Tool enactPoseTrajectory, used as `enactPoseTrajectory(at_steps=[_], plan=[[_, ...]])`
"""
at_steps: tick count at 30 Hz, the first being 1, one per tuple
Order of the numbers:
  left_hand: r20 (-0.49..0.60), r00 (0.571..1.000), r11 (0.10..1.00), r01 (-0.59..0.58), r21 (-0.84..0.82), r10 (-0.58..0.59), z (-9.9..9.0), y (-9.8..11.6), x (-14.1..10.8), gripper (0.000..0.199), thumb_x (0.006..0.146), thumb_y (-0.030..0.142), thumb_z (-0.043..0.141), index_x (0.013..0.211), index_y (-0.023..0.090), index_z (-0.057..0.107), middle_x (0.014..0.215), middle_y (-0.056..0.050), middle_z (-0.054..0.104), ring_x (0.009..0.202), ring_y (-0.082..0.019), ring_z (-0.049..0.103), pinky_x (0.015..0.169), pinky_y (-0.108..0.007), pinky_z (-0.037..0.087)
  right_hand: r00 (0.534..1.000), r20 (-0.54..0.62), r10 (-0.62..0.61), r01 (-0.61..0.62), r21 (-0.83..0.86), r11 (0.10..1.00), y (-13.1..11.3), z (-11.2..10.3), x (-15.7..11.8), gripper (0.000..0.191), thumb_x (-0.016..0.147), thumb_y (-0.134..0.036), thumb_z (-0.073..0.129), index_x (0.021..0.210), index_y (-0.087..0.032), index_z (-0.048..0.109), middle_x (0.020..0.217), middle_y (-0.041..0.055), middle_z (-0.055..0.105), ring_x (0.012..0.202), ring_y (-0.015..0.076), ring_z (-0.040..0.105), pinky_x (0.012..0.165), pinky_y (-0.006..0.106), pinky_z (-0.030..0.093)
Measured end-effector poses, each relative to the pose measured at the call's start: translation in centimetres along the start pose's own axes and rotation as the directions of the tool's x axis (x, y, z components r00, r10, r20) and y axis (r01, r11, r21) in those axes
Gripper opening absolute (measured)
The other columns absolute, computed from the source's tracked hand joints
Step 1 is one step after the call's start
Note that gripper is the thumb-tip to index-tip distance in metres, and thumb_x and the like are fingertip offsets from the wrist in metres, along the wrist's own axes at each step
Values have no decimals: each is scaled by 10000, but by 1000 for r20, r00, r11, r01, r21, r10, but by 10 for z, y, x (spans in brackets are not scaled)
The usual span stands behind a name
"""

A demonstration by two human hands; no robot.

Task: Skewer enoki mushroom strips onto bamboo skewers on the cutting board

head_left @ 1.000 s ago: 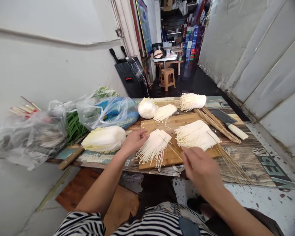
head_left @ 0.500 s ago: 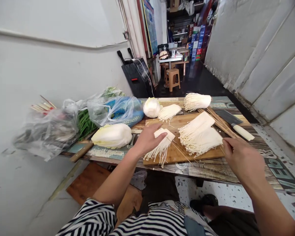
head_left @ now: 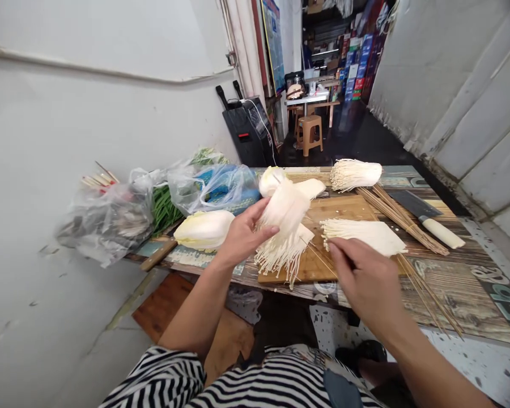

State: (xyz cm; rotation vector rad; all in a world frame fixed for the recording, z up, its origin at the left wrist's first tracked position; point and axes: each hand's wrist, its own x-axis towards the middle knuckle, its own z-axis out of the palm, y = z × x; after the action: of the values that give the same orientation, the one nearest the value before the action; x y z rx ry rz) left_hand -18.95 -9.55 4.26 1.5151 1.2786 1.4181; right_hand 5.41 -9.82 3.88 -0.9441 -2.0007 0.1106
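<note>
My left hand [head_left: 249,232] is closed on a flat bunch of enoki mushrooms [head_left: 287,209], held up over the cutting board [head_left: 335,211]. Fingers pinched, my right hand [head_left: 365,275] is to the right of that bunch and seems to grip a thin bamboo skewer, mostly hidden, that points at the bunch. Below the raised bunch lies another enoki bunch [head_left: 280,258] with skewers [head_left: 321,260] sticking out of it. A further enoki bunch [head_left: 369,235] rests on the board just beyond my right hand. Loose skewers [head_left: 429,294] lie beside that hand.
A bundle of skewers [head_left: 403,221] and a cleaver [head_left: 429,218] lie at the right, near a thick enoki bunch [head_left: 357,174]. Leftward are a napa cabbage [head_left: 204,229], a wooden handle [head_left: 159,255], green beans [head_left: 165,209] and plastic bags [head_left: 106,224]. A black speaker [head_left: 250,130] stands behind.
My left hand has lifted an enoki bunch from the right-hand pair over the one on the board. My right hand has moved left, toward it. The view has shifted slightly.
</note>
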Motion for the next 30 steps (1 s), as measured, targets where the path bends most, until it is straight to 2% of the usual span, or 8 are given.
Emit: enactPoseTrajectory(at_steps=[2,5,9,13,17,22,25,30], plan=[[6,990,990,138,-10,-137,-8,-7,-6,773,706,459,788,1353,142,507,1397,-138,533,1302,-307,486,1096,-428,379,990,90,108,-112,38,993,5,24,-7,206,924,-211,479,940,-160,678,896,60,731,799,164,679,742,277,521],[-2,953,952,303,52,-303,-14,-24,-11,813,682,517,775,1332,101,521,1321,-154,596,1217,-327,561,1023,-442,444,973,174,151,-155,12,988,12,53,-17,242,904,-164,450,973,-145,682,911,75,736,811,189,686,737,308,538],[-46,950,894,306,326,-308,-15,-43,-7,714,744,524,673,1283,68,568,1291,-166,615,1188,-326,583,1004,-432,449,961,246,128,-125,-30,992,7,58,-24,299,870,-115,444,1087,-91,649,1009,132,707,851,220,665,747,347,539],[-50,964,654,215,725,-261,-9,-45,-2,555,848,442,538,1278,96,591,1245,-154,648,1147,-311,609,993,-427,446,961,265,76,-47,-115,992,-1,26,-27,302,892,-134,454,1130,-78,632,1043,147,672,932,257,616,819,399,513],[27,949,447,123,886,-313,-5,-37,-3,572,898,466,468,1330,100,545,1291,-167,615,1184,-326,586,994,-432,445,993,121,-13,57,-366,929,24,-22,-43,230,906,-183,506,1033,-68,659,983,139,674,894,241,595,802,362,497],[92,957,261,-18,965,-275,-1,-26,-4,532,928,469,429,1292,102,554,1309,-181,593,1213,-327,562,1015,-445,431,976,81,200,-99,-657,747,86,-60,-77,236,899,-260,517,994,-100,663,902,125,676,807,264,602,696,367,479],[137,969,261,-81,962,-204,5,-18,-1,516,924,473,444,1278,113,549,1348,-174,554,1245,-313,528,1044,-445,408,930,89,356,-218,-645,733,106,-62,-89,210,905,-268,490,909,-153,665,836,84,681,742,232,614,627,330,449],[273,957,431,-205,879,-103,30,-1,4,527,921,522,450,1267,147,582,1324,-128,587,1265,-301,510,1076,-423,380,879,80,470,-340,-586,736,112,-58,-84,201,887,-273,477,801,-185,635,791,65,667,686,202,607,559,304,385]])
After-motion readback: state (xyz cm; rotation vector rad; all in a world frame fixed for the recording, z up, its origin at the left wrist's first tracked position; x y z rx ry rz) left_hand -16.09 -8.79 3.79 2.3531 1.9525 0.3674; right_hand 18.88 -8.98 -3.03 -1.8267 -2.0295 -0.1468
